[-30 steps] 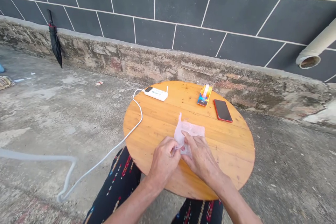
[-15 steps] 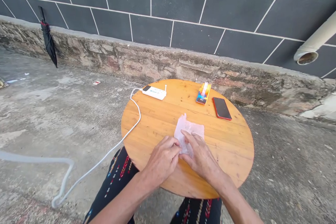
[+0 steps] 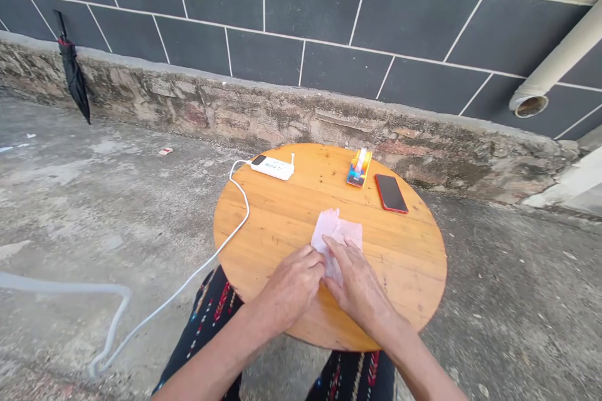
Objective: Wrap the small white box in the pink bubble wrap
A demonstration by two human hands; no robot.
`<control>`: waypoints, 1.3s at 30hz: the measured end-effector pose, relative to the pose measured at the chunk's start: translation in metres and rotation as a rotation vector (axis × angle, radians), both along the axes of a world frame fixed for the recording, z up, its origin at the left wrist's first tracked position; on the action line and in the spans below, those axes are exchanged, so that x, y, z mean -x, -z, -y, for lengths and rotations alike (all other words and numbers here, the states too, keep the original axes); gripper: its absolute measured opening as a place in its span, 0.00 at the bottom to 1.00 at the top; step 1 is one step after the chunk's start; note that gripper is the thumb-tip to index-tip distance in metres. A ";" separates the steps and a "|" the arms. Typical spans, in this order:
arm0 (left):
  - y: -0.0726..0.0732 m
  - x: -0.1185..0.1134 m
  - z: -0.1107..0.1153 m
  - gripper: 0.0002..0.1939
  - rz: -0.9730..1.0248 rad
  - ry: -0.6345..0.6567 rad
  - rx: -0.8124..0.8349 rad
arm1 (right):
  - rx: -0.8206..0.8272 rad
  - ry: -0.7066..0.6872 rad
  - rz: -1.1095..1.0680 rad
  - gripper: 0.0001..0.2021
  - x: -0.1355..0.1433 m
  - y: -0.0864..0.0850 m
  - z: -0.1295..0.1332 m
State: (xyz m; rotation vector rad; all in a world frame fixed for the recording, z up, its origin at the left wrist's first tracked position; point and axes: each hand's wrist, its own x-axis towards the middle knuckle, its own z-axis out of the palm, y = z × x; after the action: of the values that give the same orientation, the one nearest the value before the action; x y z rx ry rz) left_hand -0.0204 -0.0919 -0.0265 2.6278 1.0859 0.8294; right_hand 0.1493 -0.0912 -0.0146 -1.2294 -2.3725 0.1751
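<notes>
A thin, crinkled pale pink sheet [image 3: 350, 231] lies on the round wooden table [image 3: 263, 225]; whether it is tissue or plastic I cannot tell. At its near left edge, the fingers of my left hand [image 3: 296, 279] are curled together in a pinch on the sheet. My right hand [image 3: 355, 282] rests over the sheet's right part, thumb and fingers apart, its fingertips close to the left hand. Both hands cover the near part of the sheet.
Toward the table's far side are a white power strip [image 3: 277, 168] with a trailing cord [image 3: 197, 270], a tape dispenser [image 3: 358, 169] and a red-edged phone [image 3: 391, 193]. A folded umbrella [image 3: 75, 75] leans on the stone ledge. A pipe [image 3: 550, 69] juts out at right.
The view has shifted slightly. Both hands stay at the sheet in nearly the same pose, with the right fingers a little closer to the left hand.
</notes>
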 end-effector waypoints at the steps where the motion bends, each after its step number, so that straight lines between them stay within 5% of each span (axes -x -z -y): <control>1: 0.000 0.000 0.000 0.11 -0.016 -0.003 0.009 | -0.003 -0.008 -0.024 0.31 -0.004 -0.003 0.000; 5: -0.003 0.002 0.000 0.09 -0.062 -0.013 0.034 | 0.051 0.152 -0.159 0.19 -0.036 -0.012 0.005; 8: -0.005 0.003 0.000 0.10 -0.060 0.000 0.045 | 0.334 0.326 -0.322 0.13 -0.063 -0.007 0.016; 12: -0.004 0.005 0.000 0.13 -0.019 0.016 0.062 | 0.748 0.450 -0.548 0.17 -0.081 0.007 0.035; 16: -0.001 0.006 -0.002 0.13 0.025 0.034 0.073 | 0.908 0.515 -0.720 0.24 -0.070 0.011 0.044; 21: 0.001 0.007 -0.003 0.13 0.064 0.050 0.079 | 0.980 0.486 -0.928 0.29 -0.042 0.007 0.040; 28: 0.001 0.009 -0.006 0.13 0.140 0.085 0.073 | 1.035 0.463 -1.088 0.20 -0.036 0.007 0.029; 32: 0.001 0.008 -0.008 0.14 0.137 0.089 0.088 | 1.077 0.457 -0.964 0.19 -0.039 0.005 0.021; 39: -0.004 0.011 -0.009 0.12 0.107 0.111 0.122 | 0.883 0.504 -0.657 0.16 -0.029 0.011 0.003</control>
State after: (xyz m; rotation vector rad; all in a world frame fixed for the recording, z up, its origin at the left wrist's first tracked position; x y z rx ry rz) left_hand -0.0312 -0.0825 -0.0227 2.4869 0.9235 0.8413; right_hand 0.1779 -0.0942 -0.0253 -1.7315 -1.3535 1.3201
